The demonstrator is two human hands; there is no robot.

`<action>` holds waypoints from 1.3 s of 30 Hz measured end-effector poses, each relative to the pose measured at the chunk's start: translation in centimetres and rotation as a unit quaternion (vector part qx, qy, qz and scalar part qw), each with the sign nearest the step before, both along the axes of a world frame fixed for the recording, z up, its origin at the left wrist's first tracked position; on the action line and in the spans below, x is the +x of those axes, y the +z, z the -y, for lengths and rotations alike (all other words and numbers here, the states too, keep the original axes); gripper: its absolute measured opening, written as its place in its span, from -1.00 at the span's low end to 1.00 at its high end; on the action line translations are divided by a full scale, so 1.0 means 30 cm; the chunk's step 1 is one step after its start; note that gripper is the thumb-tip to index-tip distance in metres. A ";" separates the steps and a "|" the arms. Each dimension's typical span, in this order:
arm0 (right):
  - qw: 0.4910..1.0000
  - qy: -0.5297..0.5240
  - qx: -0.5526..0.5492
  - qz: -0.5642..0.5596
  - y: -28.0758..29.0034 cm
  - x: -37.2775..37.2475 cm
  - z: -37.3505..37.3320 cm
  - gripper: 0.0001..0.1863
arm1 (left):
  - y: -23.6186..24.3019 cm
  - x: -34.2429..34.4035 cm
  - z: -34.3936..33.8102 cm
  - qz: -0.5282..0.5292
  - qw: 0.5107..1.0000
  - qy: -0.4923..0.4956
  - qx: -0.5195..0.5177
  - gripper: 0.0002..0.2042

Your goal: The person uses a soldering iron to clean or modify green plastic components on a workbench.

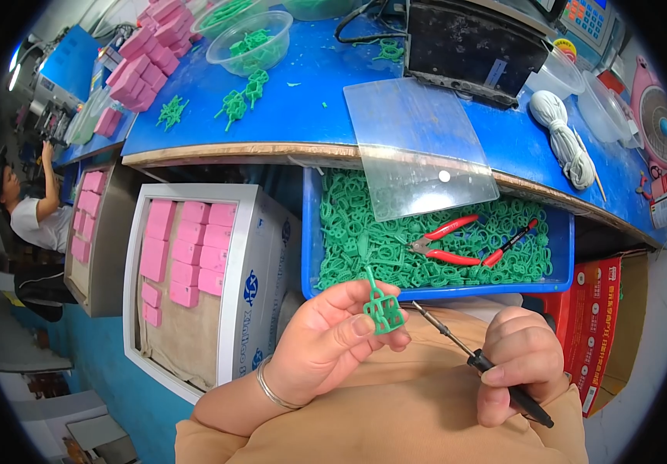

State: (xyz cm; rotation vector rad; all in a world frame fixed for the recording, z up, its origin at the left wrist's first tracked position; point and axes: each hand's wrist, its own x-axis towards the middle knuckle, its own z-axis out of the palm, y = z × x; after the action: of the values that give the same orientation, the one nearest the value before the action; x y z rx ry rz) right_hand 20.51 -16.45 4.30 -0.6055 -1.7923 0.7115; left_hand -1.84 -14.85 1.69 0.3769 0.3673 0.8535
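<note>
Pinched in my left hand (pixel 341 329) is a small green openwork wax piece (pixel 384 311) with a thin stem pointing up. My right hand (pixel 520 357) is closed round the black handle of a soldering-iron-like pen tool (pixel 461 346). Its thin metal tip points up and left, a short way right of the wax piece and apart from it. Just beyond both hands stands a blue bin (pixel 440 294) full of green wax pieces (pixel 356 224). Red-handled cutters (pixel 454 246) and a red-and-black slim tool (pixel 511 243) lie on top of them.
A clear sheet (pixel 418 147) overhangs the blue bench (pixel 295 127) above the bin. Bowls of green pieces (pixel 250 48), pink blocks (pixel 148 66), a black box (pixel 476 50) and a white cord bundle (pixel 561 135) sit on it. A framed box (pixel 229 309) stands left; another person (pixel 35 205) works far left.
</note>
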 end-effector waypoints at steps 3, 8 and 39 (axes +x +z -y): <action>1.000 -0.003 0.004 -0.006 0.004 -0.007 -0.003 -0.81 | 0.001 0.001 0.004 0.002 1.000 0.003 0.002 -0.67; 1.000 0.008 -0.008 0.002 0.000 -0.015 -0.008 -0.84 | 0.005 0.010 0.015 -0.078 0.996 0.036 -0.006 -0.57; 1.000 -0.001 0.007 -0.013 -0.016 -0.033 -0.022 -0.85 | 0.005 0.015 0.017 -0.084 0.996 0.041 0.000 -0.59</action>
State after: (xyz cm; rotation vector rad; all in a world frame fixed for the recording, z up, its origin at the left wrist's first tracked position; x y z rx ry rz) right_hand 19.52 -15.80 3.81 -0.5866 -1.7707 0.7019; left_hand -1.38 -15.36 1.84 0.4369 0.5423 0.9034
